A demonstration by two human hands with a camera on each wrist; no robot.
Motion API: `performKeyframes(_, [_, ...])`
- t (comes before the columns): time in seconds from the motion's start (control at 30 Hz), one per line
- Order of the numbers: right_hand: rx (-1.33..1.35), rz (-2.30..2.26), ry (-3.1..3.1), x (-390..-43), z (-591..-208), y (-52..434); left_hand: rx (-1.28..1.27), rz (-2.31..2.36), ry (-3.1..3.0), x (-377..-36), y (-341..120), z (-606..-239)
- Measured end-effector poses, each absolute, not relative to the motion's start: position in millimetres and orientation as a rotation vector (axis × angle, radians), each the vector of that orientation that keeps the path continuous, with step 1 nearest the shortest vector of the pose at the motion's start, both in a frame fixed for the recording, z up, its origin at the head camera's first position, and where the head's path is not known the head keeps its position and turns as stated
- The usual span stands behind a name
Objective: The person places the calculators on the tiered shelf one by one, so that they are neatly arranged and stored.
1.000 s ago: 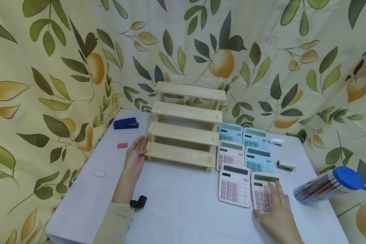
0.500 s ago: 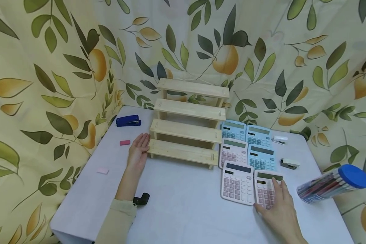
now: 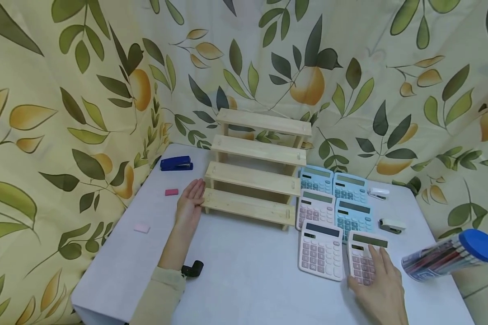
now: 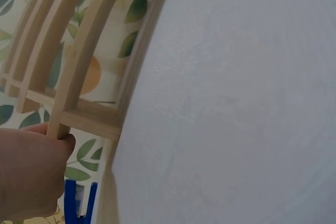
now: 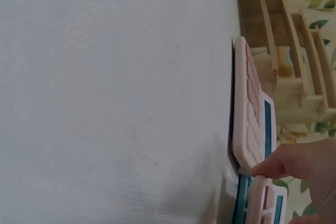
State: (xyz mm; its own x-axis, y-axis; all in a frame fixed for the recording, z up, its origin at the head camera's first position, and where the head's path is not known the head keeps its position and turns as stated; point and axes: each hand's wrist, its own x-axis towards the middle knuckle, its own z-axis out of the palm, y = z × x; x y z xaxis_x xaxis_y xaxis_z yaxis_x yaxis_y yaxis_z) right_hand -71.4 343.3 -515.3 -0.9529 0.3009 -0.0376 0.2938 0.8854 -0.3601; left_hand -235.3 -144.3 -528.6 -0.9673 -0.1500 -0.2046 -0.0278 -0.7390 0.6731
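Note:
My left hand (image 3: 190,208) is at the left end of the lowest step of a pale wooden step rack (image 3: 248,207). Its thumb lies over the step's front corner and its fingers run along the end; the left wrist view shows the board's end between them. My right hand (image 3: 380,282) holds a pink calculator (image 3: 359,259) across its width, thumb at the left edge and fingers over the right part, hiding some keys. Just left of it lies another pink calculator (image 3: 320,250). Behind these are a third pink calculator (image 3: 315,210) and several blue calculators (image 3: 354,216).
On the left lie a blue stapler (image 3: 176,163), a red eraser-like block (image 3: 171,192) and a pale pink block (image 3: 141,228). On the right are two small white staplers (image 3: 392,225) and a clear blue-lidded tub of pens (image 3: 441,259). A patterned curtain (image 3: 276,54) surrounds the table (image 3: 248,280).
The head view has shifted slightly, so everything appears further right. Both hands stay at the same places, and the gap between the two front pink calculators looks slightly wider.

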Motion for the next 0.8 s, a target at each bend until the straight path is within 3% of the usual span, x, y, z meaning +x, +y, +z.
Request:
performKeyframes(0.43, [-0.133,0.580,-2.812,-77.3,-487.9,341.1,0.357,-2.820,-1.170,-230.7,-142.2,-531.9])
performKeyframes(0.8, [-0.016,0.573,-2.781,-101.7,-455.3,324.3,0.323,-2.810,-1.180,-232.8,-141.7,-527.9])
